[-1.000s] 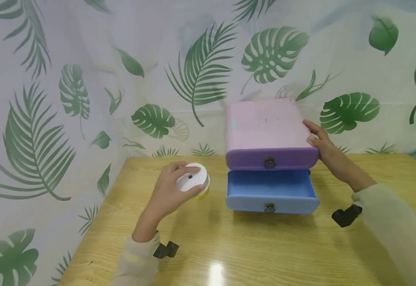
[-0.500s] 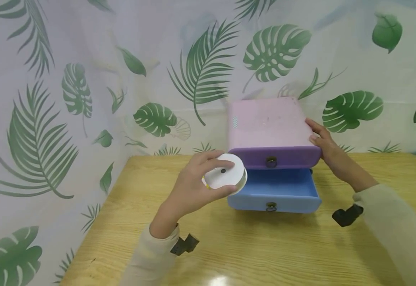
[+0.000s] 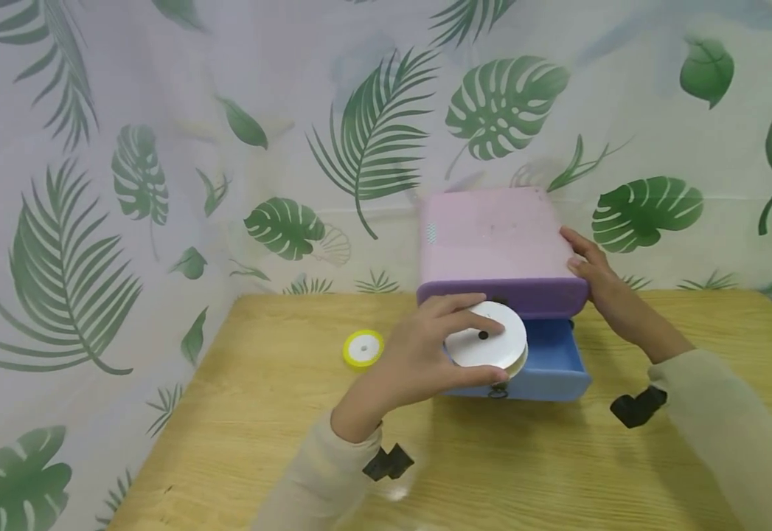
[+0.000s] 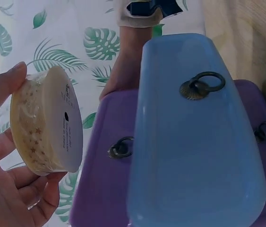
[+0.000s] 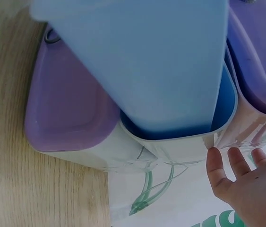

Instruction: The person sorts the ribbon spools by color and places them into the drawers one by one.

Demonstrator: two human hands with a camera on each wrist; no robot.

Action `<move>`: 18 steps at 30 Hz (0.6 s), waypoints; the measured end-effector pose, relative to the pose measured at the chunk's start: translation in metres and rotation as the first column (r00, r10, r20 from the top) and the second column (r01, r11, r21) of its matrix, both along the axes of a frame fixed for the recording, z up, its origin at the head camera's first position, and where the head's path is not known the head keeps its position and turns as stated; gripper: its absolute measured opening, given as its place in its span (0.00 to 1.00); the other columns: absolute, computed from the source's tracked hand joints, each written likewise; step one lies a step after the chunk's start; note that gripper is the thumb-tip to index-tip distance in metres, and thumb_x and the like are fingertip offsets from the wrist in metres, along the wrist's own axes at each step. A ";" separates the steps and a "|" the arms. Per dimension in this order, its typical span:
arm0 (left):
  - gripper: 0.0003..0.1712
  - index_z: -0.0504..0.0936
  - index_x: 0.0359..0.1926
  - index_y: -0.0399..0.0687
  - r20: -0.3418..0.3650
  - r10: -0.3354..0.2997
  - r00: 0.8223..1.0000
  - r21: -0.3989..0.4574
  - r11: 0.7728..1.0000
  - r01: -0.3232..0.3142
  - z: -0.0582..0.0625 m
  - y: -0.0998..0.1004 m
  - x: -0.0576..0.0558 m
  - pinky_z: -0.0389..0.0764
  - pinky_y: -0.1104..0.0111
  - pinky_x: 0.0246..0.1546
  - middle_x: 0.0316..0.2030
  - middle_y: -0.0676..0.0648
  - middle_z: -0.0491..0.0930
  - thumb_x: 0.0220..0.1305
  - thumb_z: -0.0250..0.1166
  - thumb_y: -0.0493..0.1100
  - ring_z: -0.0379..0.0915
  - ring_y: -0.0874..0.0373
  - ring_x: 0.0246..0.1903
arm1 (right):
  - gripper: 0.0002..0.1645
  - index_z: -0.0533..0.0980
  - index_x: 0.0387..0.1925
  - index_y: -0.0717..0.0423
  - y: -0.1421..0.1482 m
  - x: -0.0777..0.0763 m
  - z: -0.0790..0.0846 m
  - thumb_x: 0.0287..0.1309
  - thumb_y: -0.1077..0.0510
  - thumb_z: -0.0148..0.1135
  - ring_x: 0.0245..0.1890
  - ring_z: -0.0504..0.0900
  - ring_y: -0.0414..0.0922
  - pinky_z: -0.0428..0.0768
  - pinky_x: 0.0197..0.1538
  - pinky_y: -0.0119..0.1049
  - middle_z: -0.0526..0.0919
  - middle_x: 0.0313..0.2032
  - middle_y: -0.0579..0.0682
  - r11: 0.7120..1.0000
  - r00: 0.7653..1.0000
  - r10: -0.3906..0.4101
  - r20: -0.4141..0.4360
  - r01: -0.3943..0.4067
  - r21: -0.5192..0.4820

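My left hand (image 3: 412, 361) grips a white ribbon spool (image 3: 501, 346) between thumb and fingers, above the front of the pulled-out blue drawer (image 3: 548, 383). The left wrist view shows pale ribbon with small stars wound on the ribbon spool (image 4: 33, 123), and printing on its side. Fingers of my right hand (image 3: 604, 287) rest on the right side of the drawer cabinet (image 3: 498, 232), which has a pink top. In the right wrist view the fingertips (image 5: 214, 161) touch the cabinet's side wall. The spool and left hand hide part of the blue drawer.
A smaller white-and-yellow spool (image 3: 362, 362) lies on the wooden table (image 3: 279, 413), left of the cabinet. Purple drawers sit closed above and below the blue one, each with a ring pull, such as the lower drawer (image 5: 71, 99). A leaf-print cloth (image 3: 279, 133) hangs behind.
My left hand has lifted the ribbon spool and carried it right, from beside the cabinet to over the blue drawer. The yellow-rimmed spool is now uncovered. My right hand stays on the cabinet.
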State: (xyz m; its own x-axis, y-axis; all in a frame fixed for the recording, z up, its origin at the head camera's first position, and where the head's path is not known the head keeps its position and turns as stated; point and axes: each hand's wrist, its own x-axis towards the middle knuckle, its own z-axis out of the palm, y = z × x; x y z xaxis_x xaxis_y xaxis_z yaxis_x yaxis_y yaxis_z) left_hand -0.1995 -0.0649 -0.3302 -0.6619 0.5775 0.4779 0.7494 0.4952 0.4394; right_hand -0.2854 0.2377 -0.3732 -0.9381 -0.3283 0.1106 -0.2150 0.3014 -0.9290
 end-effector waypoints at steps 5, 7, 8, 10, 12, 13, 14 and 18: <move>0.24 0.85 0.45 0.62 0.019 0.069 0.997 -0.046 0.997 -0.068 -0.007 0.008 -0.007 0.77 0.64 0.54 0.64 0.50 0.73 0.44 0.78 0.58 0.68 0.56 0.63 | 0.35 0.33 0.76 0.34 -0.001 0.001 0.001 0.74 0.42 0.30 0.71 0.42 0.62 0.58 0.67 0.48 0.28 0.75 0.56 1.000 1.000 0.001 -0.005 -0.001 0.006; 0.24 0.85 0.44 0.62 -0.004 0.086 0.996 -0.059 0.995 -0.086 -0.011 0.010 -0.010 0.77 0.64 0.54 0.64 0.49 0.73 0.43 0.78 0.58 0.69 0.55 0.63 | 0.35 0.34 0.76 0.34 -0.001 0.001 0.002 0.74 0.42 0.30 0.72 0.40 0.62 0.57 0.67 0.48 0.26 0.75 0.55 1.000 1.000 0.004 -0.007 -0.004 0.003; 0.24 0.85 0.43 0.62 -0.019 0.091 0.996 -0.066 0.994 -0.092 -0.012 0.011 -0.011 0.78 0.64 0.54 0.64 0.49 0.73 0.43 0.78 0.58 0.69 0.55 0.63 | 0.35 0.34 0.76 0.34 -0.001 0.001 0.003 0.74 0.42 0.30 0.72 0.40 0.62 0.57 0.68 0.48 0.26 0.75 0.54 1.000 1.000 0.003 -0.008 -0.003 0.002; 0.24 0.86 0.43 0.61 -0.047 0.095 0.994 -0.079 0.992 -0.099 -0.016 0.012 -0.014 0.78 0.64 0.53 0.63 0.49 0.73 0.43 0.78 0.59 0.69 0.55 0.62 | 0.35 0.34 0.76 0.34 -0.001 0.002 0.004 0.74 0.42 0.30 0.72 0.40 0.62 0.56 0.68 0.49 0.26 0.75 0.54 1.000 1.000 0.003 -0.011 -0.003 -0.002; 0.24 0.86 0.43 0.61 -0.057 0.091 0.994 -0.090 0.991 -0.096 -0.018 0.013 -0.015 0.78 0.63 0.54 0.64 0.49 0.73 0.43 0.78 0.59 0.69 0.54 0.62 | 0.35 0.34 0.76 0.34 -0.001 0.001 0.004 0.74 0.42 0.30 0.73 0.38 0.62 0.54 0.69 0.53 0.25 0.75 0.54 1.000 1.000 0.003 -0.009 -0.003 -0.009; 0.23 0.86 0.43 0.61 -0.058 0.088 0.994 -0.096 0.991 -0.093 -0.019 0.013 -0.015 0.78 0.63 0.54 0.64 0.49 0.73 0.43 0.78 0.59 0.69 0.54 0.62 | 0.35 0.34 0.76 0.34 -0.001 0.002 0.004 0.74 0.42 0.30 0.73 0.38 0.62 0.51 0.70 0.58 0.25 0.75 0.54 1.000 1.000 0.002 -0.006 -0.003 -0.012; 0.24 0.86 0.43 0.61 -0.058 0.085 0.995 -0.104 0.990 -0.091 -0.020 0.013 -0.016 0.77 0.63 0.55 0.64 0.49 0.72 0.43 0.78 0.59 0.69 0.54 0.63 | 0.36 0.34 0.76 0.35 -0.002 0.002 0.004 0.74 0.42 0.30 0.73 0.37 0.62 0.48 0.69 0.63 0.25 0.75 0.54 1.000 1.000 0.003 -0.004 -0.003 -0.019; 0.24 0.86 0.43 0.61 -0.042 0.075 0.996 -0.132 0.988 -0.080 -0.025 0.014 -0.016 0.76 0.63 0.57 0.65 0.49 0.71 0.43 0.78 0.59 0.68 0.54 0.63 | 0.36 0.33 0.76 0.36 -0.002 0.002 0.001 0.73 0.42 0.30 0.73 0.37 0.63 0.46 0.67 0.67 0.27 0.75 0.55 1.000 1.000 0.002 0.003 -0.002 -0.025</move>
State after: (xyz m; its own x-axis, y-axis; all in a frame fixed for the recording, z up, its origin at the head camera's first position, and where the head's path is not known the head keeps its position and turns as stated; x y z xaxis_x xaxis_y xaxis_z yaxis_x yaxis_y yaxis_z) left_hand -0.2159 -0.0506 -0.3554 -0.6905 0.5851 0.4253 0.7209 0.6048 0.3384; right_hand -0.2831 0.2353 -0.3719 -0.9377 -0.3274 0.1162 -0.2131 0.2780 -0.9366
